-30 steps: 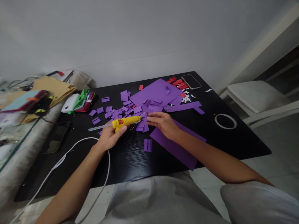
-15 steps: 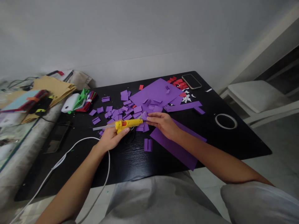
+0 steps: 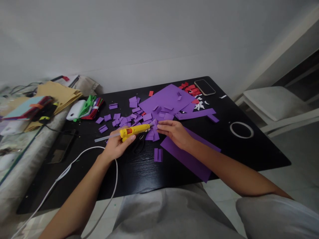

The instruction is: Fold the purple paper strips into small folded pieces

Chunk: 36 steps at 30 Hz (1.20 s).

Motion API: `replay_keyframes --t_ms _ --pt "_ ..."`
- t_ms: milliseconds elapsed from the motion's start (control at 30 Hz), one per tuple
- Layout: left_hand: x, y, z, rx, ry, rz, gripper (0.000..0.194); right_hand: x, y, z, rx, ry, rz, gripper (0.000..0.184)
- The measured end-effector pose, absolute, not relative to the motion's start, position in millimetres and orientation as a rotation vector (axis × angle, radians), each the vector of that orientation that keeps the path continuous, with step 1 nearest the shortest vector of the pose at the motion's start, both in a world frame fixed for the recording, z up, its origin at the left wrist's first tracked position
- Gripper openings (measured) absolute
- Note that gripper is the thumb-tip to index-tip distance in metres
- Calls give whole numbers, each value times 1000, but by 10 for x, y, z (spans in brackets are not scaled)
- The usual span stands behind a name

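My left hand (image 3: 117,145) is wrapped round a yellow hot glue gun (image 3: 136,130), with a clear glue stick (image 3: 107,136) jutting from its back end. The gun's nozzle points right, close to the fingertips of my right hand (image 3: 174,131). Those fingers pinch a small folded purple paper piece (image 3: 155,124), partly hidden by the fingers and the pieces behind it. Under the gun lies a pair of black-handled scissors (image 3: 139,145), half covered. Many purple paper pieces (image 3: 122,120) are scattered beyond my hands, and one folded piece (image 3: 158,155) lies nearer me.
Purple sheets (image 3: 161,96) and a purple strip (image 3: 196,114) lie on the black table (image 3: 134,176). A phone (image 3: 204,87), red scraps (image 3: 193,89) and a white ring (image 3: 241,129) are to the right. The white cord (image 3: 67,170) crosses the left side near colored bundles (image 3: 91,108).
My left hand has drawn the glue gun slightly left, so its nozzle is a little farther from the purple piece. My right hand stays almost still.
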State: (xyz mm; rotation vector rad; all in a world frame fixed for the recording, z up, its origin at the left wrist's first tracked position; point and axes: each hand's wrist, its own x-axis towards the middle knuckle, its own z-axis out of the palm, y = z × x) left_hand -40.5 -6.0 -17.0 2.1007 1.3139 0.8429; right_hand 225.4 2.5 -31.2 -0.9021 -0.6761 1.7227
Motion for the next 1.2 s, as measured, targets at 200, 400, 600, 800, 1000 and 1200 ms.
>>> replay_keyframes --t_ms 200,400,600,800,1000,1200 --pt "-560 123 36 2197 1607 977 39 2252 32 -289 -915 -642 1731 27" --pt "-736 744 158 2433 1891 562 35 2244 26 -318 -909 -667 1743 26" --pt "-786 1175 -73 2427 2006 113 47 2253 22 -300 -864 -656 1784 26" --pt "-721 1083 -84 2446 2057 -40 53 2248 4 -303 -861 -685 1785 26" --pt "-355 511 107 2426 1770 590 33 2216 -47 -301 -916 -783 1700 28" --pt "52 -6 23 2011 1339 812 37 2183 -127 -312 -1035 -1149 1485 22"
